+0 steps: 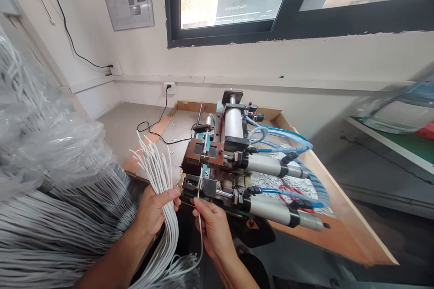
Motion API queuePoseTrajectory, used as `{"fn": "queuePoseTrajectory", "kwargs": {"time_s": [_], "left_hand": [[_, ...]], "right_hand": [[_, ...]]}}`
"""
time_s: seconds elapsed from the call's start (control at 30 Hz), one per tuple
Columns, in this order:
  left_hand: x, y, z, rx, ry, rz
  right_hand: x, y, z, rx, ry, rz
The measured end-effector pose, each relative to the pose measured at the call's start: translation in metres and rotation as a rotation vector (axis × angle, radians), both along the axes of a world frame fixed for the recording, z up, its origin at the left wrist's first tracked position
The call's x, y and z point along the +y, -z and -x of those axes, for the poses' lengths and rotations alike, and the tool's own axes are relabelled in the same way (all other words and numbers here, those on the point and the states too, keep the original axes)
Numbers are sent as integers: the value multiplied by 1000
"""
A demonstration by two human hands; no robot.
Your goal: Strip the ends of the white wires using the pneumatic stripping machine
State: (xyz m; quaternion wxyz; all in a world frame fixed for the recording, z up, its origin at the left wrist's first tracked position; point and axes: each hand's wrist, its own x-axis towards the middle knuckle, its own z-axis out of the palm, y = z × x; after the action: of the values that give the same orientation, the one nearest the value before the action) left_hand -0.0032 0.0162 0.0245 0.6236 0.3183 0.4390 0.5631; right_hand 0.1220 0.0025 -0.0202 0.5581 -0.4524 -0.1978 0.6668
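A thick bundle of white cables (pixel 156 168) runs up through my left hand (pixel 153 207), which is closed around it with the cut ends fanning out above. My right hand (pixel 212 223) pinches a single white cable (pixel 202 239) between thumb and fingers. That cable's upper end reaches the jaws of a pneumatic wire-stripping machine (pixel 210 155); whether the jaws touch it I cannot tell. Both hands are at the machine's near left side, the left one close to a brass fitting (pixel 181 181).
Large stacks of grey cables (pixel 61 230), partly under clear plastic (pixel 50 117), fill the left side. Silver air cylinders (pixel 285 212) and blue hoses (pixel 305 144) stick out to the right. Small offcuts (pixel 288 185) litter the wood-edged tray (pixel 342 216). A black power cord (pixel 149 133) crosses the bench.
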Motion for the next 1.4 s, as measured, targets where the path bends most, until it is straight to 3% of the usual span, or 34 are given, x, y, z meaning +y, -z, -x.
{"fn": "queuePoseTrajectory", "kwargs": {"time_s": [0.1, 0.23, 0.37, 0.47, 0.63, 0.73, 0.8, 1.03, 1.23, 1.4], "left_hand": [[-2, 0, -1, -12, 5, 8], [-5, 0, -2, -38, -5, 47], [-8, 5, -4, -71, -38, 130], [-10, 9, -6, -104, -35, 133], [-16, 11, -13, -83, 42, 60], [-19, 12, -14, -75, 85, 10], [-19, 13, -13, -55, 91, 19], [-15, 15, -7, -39, -6, 149], [-14, 12, -7, -20, -7, 138], [-15, 11, -7, -2, -35, 116]], "right_hand": [[-2, 9, -2, -198, -23, -103], [-18, 47, -1, -761, -193, -311], [-33, 81, -3, -1027, -333, -275], [-31, 69, -6, -947, -289, -381], [-16, 10, -5, -566, -143, -517], [-12, -8, -1, -485, -62, -549], [-12, -8, 0, -392, -43, -503], [-14, 11, 0, 9, 24, -108], [-7, 2, -1, 85, -18, -44], [-2, 7, 0, -7, -23, -74]]}}
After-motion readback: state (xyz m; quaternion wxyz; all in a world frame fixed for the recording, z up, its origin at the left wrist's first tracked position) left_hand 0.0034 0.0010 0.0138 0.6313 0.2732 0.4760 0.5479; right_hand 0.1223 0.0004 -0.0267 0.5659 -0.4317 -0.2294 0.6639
